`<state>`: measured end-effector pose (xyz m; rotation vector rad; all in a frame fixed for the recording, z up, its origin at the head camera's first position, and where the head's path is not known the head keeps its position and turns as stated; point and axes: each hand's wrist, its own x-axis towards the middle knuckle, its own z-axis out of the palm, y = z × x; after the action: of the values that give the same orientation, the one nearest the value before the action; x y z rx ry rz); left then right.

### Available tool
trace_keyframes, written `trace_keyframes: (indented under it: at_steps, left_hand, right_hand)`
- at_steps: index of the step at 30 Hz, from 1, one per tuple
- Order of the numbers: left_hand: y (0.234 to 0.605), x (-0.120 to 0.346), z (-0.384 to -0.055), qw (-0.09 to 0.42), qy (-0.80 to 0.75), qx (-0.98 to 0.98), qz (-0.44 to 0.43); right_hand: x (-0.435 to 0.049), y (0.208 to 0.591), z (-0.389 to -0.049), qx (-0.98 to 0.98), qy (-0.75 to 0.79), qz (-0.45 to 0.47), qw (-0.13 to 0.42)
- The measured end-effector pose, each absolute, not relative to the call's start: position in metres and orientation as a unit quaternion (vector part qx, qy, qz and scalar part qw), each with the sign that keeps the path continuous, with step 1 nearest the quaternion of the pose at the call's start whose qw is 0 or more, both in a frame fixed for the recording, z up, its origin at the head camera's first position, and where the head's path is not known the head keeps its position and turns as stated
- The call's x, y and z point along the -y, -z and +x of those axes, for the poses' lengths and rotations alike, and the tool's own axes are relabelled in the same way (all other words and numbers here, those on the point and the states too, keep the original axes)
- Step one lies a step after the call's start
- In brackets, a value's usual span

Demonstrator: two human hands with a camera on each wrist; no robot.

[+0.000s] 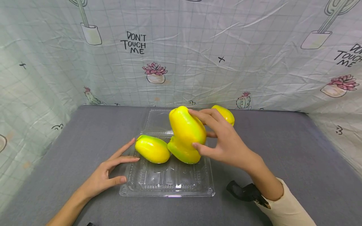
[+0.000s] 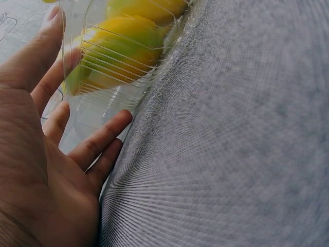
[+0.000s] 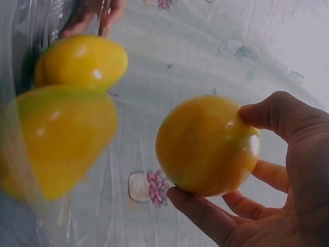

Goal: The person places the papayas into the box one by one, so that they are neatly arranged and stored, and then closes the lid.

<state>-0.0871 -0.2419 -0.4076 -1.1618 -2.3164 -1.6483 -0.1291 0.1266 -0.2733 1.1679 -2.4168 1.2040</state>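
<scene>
My right hand (image 1: 226, 141) grips a yellow-green papaya (image 1: 187, 125) between thumb and fingers, raised above the clear plastic clamshell box (image 1: 169, 191). The right wrist view shows the held papaya (image 3: 205, 146) end-on, apart from the two others. Inside the box lie two more: a left papaya (image 1: 152, 149) and a right papaya (image 1: 185, 153), partly hidden behind the held one. At the box's left side my left hand (image 1: 103, 175) spreads its fingers. In the left wrist view, the left hand's fingers (image 2: 100, 141) lie along the transparent wall, with yellow-green fruit visible through it.
Another papaya (image 1: 224, 115) lies on the grey table (image 1: 282, 150) at the back right, behind the right hand. The box's lid (image 1: 158, 121) lies folded back toward the patterned curtain (image 1: 192, 62). A black strap (image 1: 244, 191) is at the right wrist.
</scene>
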Motion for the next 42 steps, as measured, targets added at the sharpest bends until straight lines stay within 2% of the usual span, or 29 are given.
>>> trace_keyframes:
  at_steps: [29, 37, 42]
  left_hand:
    - [0.408, 0.243, -0.088, 0.034, 0.528, 0.760, -0.376]
    - [0.407, 0.242, -0.088, 0.034, 0.530, 0.759, -0.377]
    - [0.408, 0.242, -0.088, 0.037, 0.530, 0.758, -0.379]
  right_hand:
    - [-0.075, 0.290, -0.127, 0.764, -0.429, 0.477, 0.064]
    - [-0.069, 0.299, -0.124, 0.765, -0.436, 0.474, 0.029]
    - [-0.068, 0.305, -0.120, 0.776, -0.404, 0.483, 0.026]
